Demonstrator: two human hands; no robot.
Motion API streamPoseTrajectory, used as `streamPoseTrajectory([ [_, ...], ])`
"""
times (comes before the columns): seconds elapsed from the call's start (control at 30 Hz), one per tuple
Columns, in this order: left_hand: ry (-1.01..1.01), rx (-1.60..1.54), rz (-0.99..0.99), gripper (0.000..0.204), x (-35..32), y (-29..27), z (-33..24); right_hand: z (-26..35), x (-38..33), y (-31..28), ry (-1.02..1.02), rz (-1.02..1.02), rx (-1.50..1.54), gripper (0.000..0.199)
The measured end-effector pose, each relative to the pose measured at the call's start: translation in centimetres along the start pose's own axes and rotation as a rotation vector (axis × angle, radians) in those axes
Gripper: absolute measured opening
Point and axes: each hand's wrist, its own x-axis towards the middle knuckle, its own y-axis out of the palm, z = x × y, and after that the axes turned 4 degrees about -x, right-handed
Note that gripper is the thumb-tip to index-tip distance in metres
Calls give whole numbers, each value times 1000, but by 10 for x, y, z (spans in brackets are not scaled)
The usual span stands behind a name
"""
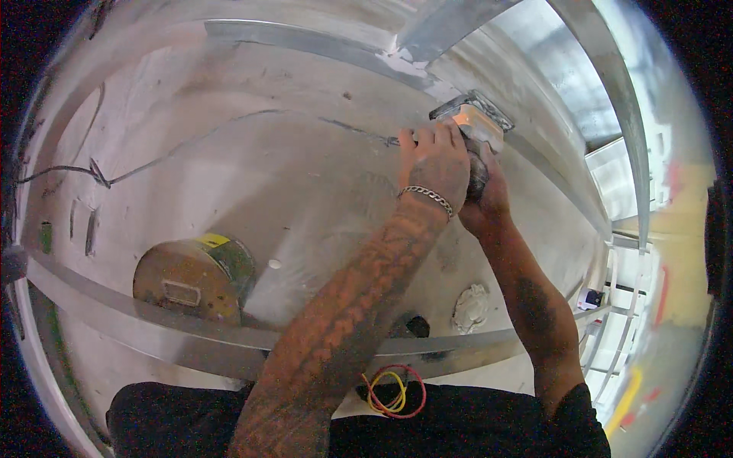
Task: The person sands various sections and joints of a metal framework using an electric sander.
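Note:
Both my hands are wrapped round a corded power tool that looks like a sander [481,126]. Its housing is orange and pale, its body dark, and a flat dark rectangular plate faces the metal framing at the far end. My left hand [437,164], with a chain bracelet at the wrist, closes over the tool's left side. From the right, my right hand [491,191] grips the dark body; its fingers are partly hidden. A dusty grey cord [259,113] runs leftward from beside my left hand. Whether the plate touches the metal cannot be told.
A curved metal rail [175,328] crosses in front of me. Past it on the left lies a round brown can [172,275]. A crumpled white rag [471,309] sits on the dusty surface near my right forearm. Yellow and red wires [393,391] loop up close to me.

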Motion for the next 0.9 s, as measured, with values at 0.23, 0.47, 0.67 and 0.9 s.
streamPoseTrajectory([
  [0.23,39,-22,12,57,1,1,-2,-1,-6,3,-17,1,-7,54],
  [0.47,-8,1,3,58,4,-11,0,-6,8,-3,-108,105,-124,45],
  [0.67,1,-43,61,65,4,-19,9,-3,-1,18,29,55,49,48],
  [0.9,31,-45,35,69,2,-12,8,-3,-4,12,-10,58,-1,47],
])
